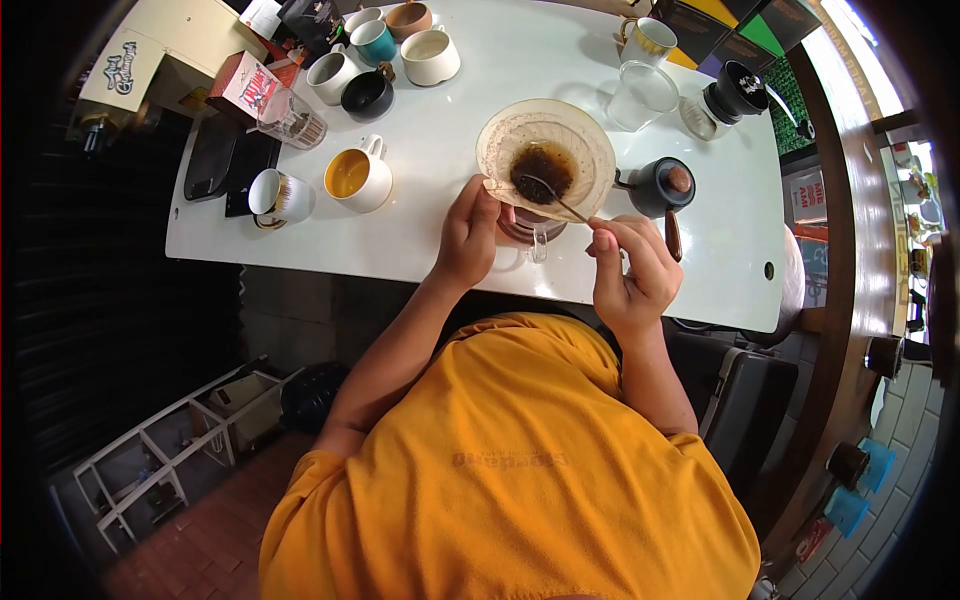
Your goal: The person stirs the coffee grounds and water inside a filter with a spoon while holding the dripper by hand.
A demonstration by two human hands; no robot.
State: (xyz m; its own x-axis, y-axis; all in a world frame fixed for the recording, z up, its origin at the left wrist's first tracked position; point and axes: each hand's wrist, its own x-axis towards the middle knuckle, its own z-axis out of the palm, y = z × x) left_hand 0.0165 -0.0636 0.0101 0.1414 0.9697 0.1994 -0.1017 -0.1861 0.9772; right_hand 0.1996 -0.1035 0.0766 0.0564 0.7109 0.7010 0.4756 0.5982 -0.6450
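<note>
A paper coffee filter [497,140] stands open in the middle, with dark wet coffee grounds [545,165] in its bottom. My left hand [470,235] pinches the near left rim of the filter. In my right hand [637,275], thumb and fingers close on the handle of a thin metal spoon [572,210], whose bowl dips into the grounds. Beneath the filter, a glass server [540,243] partly shows, with dark liquid inside. The dripper itself is mostly hidden. Just right of the filter sits a dark kettle [655,188] with a wooden knob and handle.
On the white table [420,240], a mug [358,180] with yellowish inside and a patterned cup [281,197] stand left. Several cups and a black bowl [367,96] are farther back. Back right hold a clear glass [642,95] and a coffee grinder [735,92].
</note>
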